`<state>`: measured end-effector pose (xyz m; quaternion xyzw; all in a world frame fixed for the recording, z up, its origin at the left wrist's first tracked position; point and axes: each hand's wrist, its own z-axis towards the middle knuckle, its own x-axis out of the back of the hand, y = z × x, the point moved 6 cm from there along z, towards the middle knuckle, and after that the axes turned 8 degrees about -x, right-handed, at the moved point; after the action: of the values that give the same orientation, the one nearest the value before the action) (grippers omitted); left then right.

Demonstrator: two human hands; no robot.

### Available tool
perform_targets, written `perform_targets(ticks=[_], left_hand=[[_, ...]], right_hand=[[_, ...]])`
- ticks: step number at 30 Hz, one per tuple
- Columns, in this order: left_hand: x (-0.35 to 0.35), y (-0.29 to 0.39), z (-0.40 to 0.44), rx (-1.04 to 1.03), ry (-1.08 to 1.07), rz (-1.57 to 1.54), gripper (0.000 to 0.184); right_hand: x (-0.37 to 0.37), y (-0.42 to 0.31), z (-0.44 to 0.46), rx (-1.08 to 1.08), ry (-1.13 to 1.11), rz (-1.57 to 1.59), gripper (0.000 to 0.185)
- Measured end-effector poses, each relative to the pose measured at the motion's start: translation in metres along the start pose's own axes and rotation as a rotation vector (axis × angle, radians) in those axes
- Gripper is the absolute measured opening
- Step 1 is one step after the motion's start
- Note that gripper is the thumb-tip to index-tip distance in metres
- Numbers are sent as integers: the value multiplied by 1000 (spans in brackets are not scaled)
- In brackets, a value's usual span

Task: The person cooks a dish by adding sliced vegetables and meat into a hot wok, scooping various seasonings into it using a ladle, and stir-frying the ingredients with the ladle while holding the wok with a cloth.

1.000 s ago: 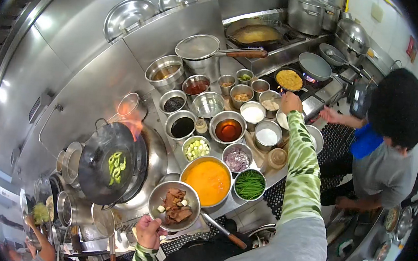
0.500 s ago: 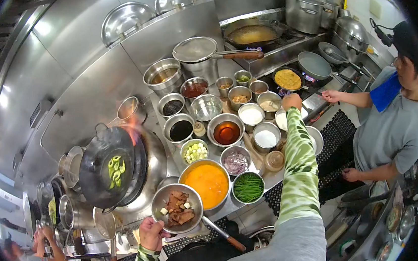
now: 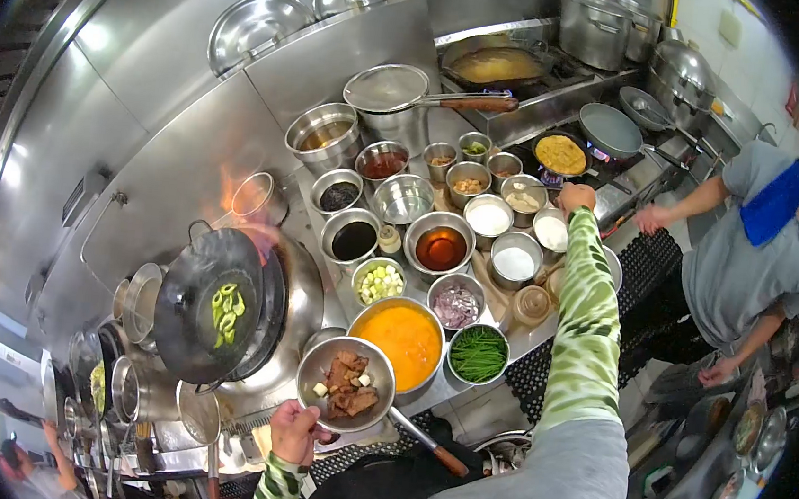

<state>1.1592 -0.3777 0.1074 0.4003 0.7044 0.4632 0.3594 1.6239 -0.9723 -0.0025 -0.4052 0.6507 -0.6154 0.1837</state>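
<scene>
My left hand (image 3: 295, 431) grips the rim of a metal bowl (image 3: 316, 361) with brown meat pieces (image 3: 350, 384) and pale cubes in it. My right arm is stretched far forward; my right hand (image 3: 576, 197) is closed beside the small pan that holds a yellow omelette (image 3: 561, 154), and what its fingers hold is hidden. At the left, a black wok (image 3: 195, 303) with green peppers (image 3: 227, 314) sits on the burner, flames showing behind it. A ladle (image 3: 430, 440) with a wooden handle lies below a pot of beaten egg (image 3: 399, 338).
Bowls of red onion (image 3: 455, 304), green stalks (image 3: 478, 353), dark sauce (image 3: 354, 240) and white powder (image 3: 515, 260) crowd the counter. A co-worker (image 3: 748, 232) stands at the right. A grey pan (image 3: 610, 130) and a large oil wok (image 3: 497, 66) are on the back stoves.
The co-worker has shifted to the right and turned, one arm still extended toward the stove. My left hand and the meat bowl have moved slightly. My right hand stays by the omelette pan.
</scene>
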Motion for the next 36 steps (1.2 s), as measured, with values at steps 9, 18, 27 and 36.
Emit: perform_targets(ticks=[9,18,27,36], left_hand=[[-38,-9,51,41,-85,-41,10],[-109,-7,132,8,-177,-18,17],[-155,20,141,-15,-190,-105,14],[-128,9,120,-39,-160,-119,14]], right_hand=[[49,-65,-83,-66,-244,75,27],[76,-152,-233,88,-490,153,25],[73,-197,-377,923,-397,-288,28],[37,-127,-167,758,54,-572,32]])
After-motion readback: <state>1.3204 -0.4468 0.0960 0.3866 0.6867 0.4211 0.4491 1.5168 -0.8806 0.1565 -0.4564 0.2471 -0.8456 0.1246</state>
